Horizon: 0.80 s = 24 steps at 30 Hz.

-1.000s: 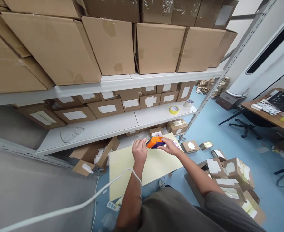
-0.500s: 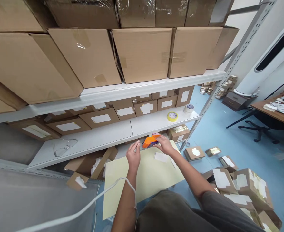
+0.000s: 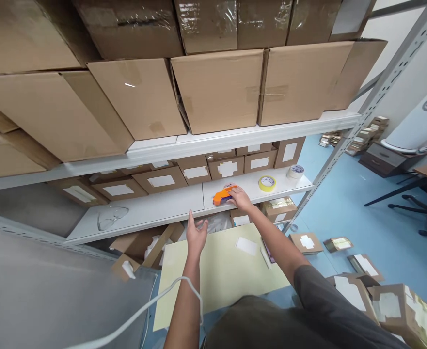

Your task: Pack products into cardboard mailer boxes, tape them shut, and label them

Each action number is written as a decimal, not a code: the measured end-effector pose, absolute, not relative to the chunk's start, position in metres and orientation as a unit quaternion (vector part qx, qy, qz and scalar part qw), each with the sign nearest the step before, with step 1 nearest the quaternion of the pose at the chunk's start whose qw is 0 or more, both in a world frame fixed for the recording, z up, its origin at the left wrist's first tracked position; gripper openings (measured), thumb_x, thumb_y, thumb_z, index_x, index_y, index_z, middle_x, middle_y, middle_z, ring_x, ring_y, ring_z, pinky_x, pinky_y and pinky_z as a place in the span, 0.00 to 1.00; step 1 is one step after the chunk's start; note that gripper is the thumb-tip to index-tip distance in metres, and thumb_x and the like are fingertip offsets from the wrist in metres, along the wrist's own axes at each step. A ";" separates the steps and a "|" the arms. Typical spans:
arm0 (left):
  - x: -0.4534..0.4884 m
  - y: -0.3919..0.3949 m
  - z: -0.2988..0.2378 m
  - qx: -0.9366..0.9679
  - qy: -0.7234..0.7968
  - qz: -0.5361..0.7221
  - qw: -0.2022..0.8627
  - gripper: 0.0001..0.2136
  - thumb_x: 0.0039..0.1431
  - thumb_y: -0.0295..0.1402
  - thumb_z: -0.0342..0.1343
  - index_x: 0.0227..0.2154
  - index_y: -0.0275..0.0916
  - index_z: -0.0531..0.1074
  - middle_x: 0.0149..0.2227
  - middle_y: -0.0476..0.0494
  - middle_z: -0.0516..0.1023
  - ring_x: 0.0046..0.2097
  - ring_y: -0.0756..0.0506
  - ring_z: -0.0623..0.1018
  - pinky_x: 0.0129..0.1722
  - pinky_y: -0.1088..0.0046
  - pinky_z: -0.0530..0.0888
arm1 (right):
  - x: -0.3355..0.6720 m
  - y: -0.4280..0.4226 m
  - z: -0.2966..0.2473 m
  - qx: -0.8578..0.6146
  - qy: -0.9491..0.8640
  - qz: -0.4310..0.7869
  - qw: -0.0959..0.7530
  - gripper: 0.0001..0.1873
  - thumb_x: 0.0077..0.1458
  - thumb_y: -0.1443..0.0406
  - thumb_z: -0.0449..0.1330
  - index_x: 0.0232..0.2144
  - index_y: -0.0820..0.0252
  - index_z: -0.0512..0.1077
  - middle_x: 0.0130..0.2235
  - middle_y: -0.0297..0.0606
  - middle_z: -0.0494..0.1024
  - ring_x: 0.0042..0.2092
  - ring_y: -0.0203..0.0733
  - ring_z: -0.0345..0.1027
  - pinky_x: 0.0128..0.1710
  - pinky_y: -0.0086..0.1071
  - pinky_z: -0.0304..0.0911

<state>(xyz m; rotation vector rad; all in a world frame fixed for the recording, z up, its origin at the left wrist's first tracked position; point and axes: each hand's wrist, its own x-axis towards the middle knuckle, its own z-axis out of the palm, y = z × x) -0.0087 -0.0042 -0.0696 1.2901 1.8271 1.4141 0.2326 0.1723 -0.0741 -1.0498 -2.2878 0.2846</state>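
Observation:
My right hand (image 3: 239, 197) reaches out to the white middle shelf (image 3: 169, 206) and grips an orange and blue tape dispenser (image 3: 222, 195) that rests on the shelf's surface. My left hand (image 3: 196, 232) hovers open, fingers spread, above the far edge of a pale yellow board (image 3: 213, 276), just below the shelf's front edge. It holds nothing. A white label (image 3: 246, 245) and a thin pen-like stick (image 3: 264, 257) lie on the board.
Yellow tape roll (image 3: 267, 183) and white tape roll (image 3: 295, 171) sit on the shelf to the right. Labelled small boxes (image 3: 195, 172) line the shelf's back; big cartons (image 3: 216, 89) fill the shelf above. More boxes (image 3: 387, 300) crowd the blue floor at right. A white cable (image 3: 144, 305) crosses my left arm.
My right hand carried the orange dispenser from above the yellow board up onto the white shelf. My left hand let go of it and opened.

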 end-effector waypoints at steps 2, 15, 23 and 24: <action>-0.013 -0.012 -0.060 0.452 0.679 0.520 0.253 0.34 0.62 0.41 0.67 0.71 0.42 0.70 0.54 0.33 0.86 0.51 0.37 0.87 0.48 0.63 0.84 | 0.236 0.187 -0.076 -0.419 -0.859 0.102 0.276 0.18 0.67 0.64 0.70 0.58 0.57 0.79 0.61 0.52 0.82 0.64 0.59 0.72 0.74 0.57 0.58; 0.005 -0.036 -0.044 0.395 0.666 0.589 0.231 0.20 0.61 0.55 0.64 0.32 0.43 0.73 0.53 0.34 0.87 0.37 0.44 0.85 0.41 0.66 0.81 | 0.240 0.208 -0.097 -0.517 -0.834 0.086 0.174 0.27 0.68 0.62 0.68 0.67 0.54 0.74 0.65 0.54 0.79 0.69 0.61 0.66 0.73 0.61 0.50; 0.024 -0.033 -0.053 0.409 0.640 0.607 0.234 0.20 0.61 0.54 0.63 0.37 0.40 0.81 0.51 0.33 0.86 0.36 0.43 0.86 0.42 0.62 0.84 | 0.253 0.166 -0.093 -0.481 -0.813 0.084 0.319 0.30 0.66 0.61 0.68 0.68 0.55 0.74 0.64 0.53 0.77 0.66 0.65 0.66 0.67 0.59 0.65; 0.026 -0.032 -0.055 0.413 0.634 0.611 0.235 0.20 0.61 0.53 0.63 0.38 0.40 0.82 0.52 0.33 0.86 0.37 0.43 0.86 0.42 0.62 0.84 | 0.256 0.156 -0.093 -0.466 -0.811 0.092 0.341 0.30 0.66 0.61 0.67 0.68 0.54 0.74 0.64 0.52 0.77 0.66 0.64 0.67 0.67 0.58 0.66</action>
